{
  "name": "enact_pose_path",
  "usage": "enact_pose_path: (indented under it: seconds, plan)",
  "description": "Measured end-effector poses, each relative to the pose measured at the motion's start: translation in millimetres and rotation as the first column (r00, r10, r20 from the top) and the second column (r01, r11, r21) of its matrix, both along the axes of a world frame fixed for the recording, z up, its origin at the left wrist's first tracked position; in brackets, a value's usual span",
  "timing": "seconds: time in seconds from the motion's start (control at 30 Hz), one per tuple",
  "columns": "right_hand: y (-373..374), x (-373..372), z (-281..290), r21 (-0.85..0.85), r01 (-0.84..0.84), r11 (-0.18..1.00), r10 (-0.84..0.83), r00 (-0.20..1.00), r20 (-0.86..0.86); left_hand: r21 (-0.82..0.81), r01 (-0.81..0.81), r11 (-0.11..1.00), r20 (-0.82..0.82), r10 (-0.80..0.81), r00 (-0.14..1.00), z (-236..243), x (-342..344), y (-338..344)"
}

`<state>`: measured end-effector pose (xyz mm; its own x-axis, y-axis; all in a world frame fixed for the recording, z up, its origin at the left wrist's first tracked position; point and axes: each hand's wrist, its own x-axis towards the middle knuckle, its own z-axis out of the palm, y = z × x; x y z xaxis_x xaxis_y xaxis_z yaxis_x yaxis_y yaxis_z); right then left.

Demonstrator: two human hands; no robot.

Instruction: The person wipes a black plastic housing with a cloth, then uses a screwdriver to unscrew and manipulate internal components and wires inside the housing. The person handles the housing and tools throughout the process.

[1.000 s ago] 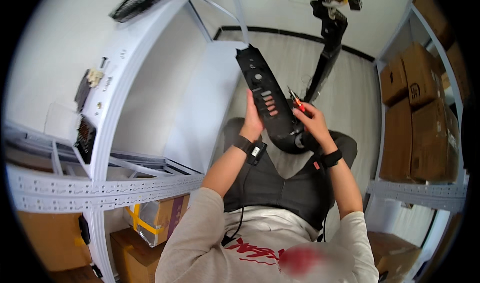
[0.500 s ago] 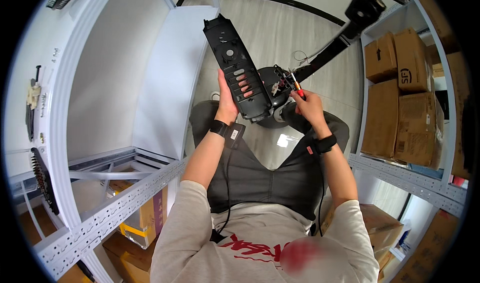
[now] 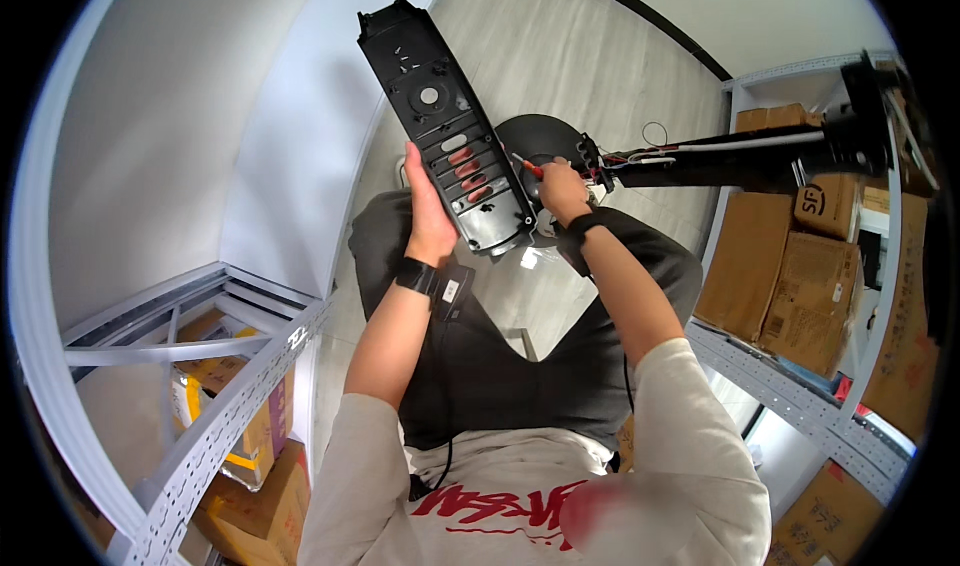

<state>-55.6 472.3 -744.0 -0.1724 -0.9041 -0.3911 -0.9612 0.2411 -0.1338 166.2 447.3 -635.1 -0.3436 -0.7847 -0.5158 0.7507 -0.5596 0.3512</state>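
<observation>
My left hand (image 3: 430,214) is wrapped round the near left edge of a long black plastic cover (image 3: 448,118). Its fingers show through the cover's slots. The cover tilts away to the upper left, ribbed inner face up, with a few small light bits (image 3: 403,61) near its far end. In my right hand (image 3: 565,192) is a screwdriver (image 3: 528,167) with a red-orange handle, its tip pointing at the cover's right edge; whether it touches cannot be told. Beyond that hand lie a round black base (image 3: 545,131) and a black column (image 3: 740,169) with loose wires (image 3: 625,158) at its near end.
Metal shelving (image 3: 800,421) with cardboard boxes (image 3: 745,266) stands on the right. A perforated metal frame (image 3: 240,386) and more boxes (image 3: 262,501) are at the lower left. A white panel (image 3: 310,96) rises beside the cover. Black cables with small boxes hang at both wrists.
My right hand has brought the screwdriver left, from the wired end of the column to the cover's edge. My view has turned, so the column appears more level and farther right.
</observation>
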Motion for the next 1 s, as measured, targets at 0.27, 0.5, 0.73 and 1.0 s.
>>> enact_pose_path:
  seconds: [0.27,0.5,0.73,1.0]
  plan:
    - [-24.7,8.7,-77.0,0.340,-0.198,0.920,0.375,0.703,-0.604,-0.045,0.115,0.992,0.004,-0.115,0.993,-38.6,12.3,-2.5]
    - [-34.1,1.0,-71.8,0.310,-0.255,0.916,0.354,0.876,-0.328,-0.046,0.063,0.997,-0.024,-0.064,0.998,-40.3,10.2,-4.8]
    - [-70.1,4.6,31.8,0.012,0.059,0.998,-0.060,0.992,0.115,-0.067,-0.100,0.993,-0.056,0.097,0.994,-6.8,11.6,3.4]
    - [-41.6,48.1,189.2,-0.239,0.265,0.934,-0.044,0.750,0.660,-0.120,-0.011,0.993,-0.005,0.011,1.000,-19.2,19.2,14.2]
